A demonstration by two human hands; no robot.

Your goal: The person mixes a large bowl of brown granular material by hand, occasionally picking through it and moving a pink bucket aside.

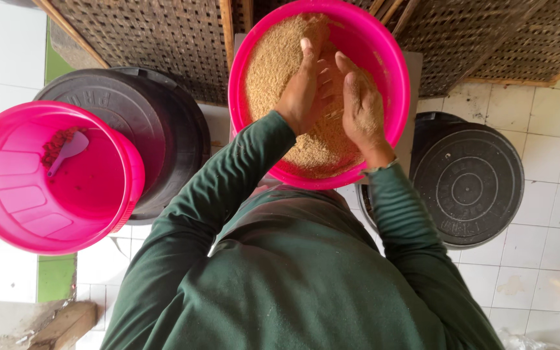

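Note:
A big pink basin (393, 71) right in front of me holds a heap of tan, grainy meal (273, 58). Both my hands are inside it, side by side. My left hand (303, 87) lies flat on the grain with its fingers stretched forward. My right hand (360, 100) rests next to it, fingers bent slightly into the grain and dusted with it. Neither hand grips anything I can make out. My sleeves are dark green.
At the left a second pink basin (8, 207) holds a little red powder (56, 144) and a pale spoon (69, 150), resting on a black lidded bin (163, 123). Another black lid (468, 188) sits at the right. Woven bamboo trays (157, 39) lean behind. White tiled floor.

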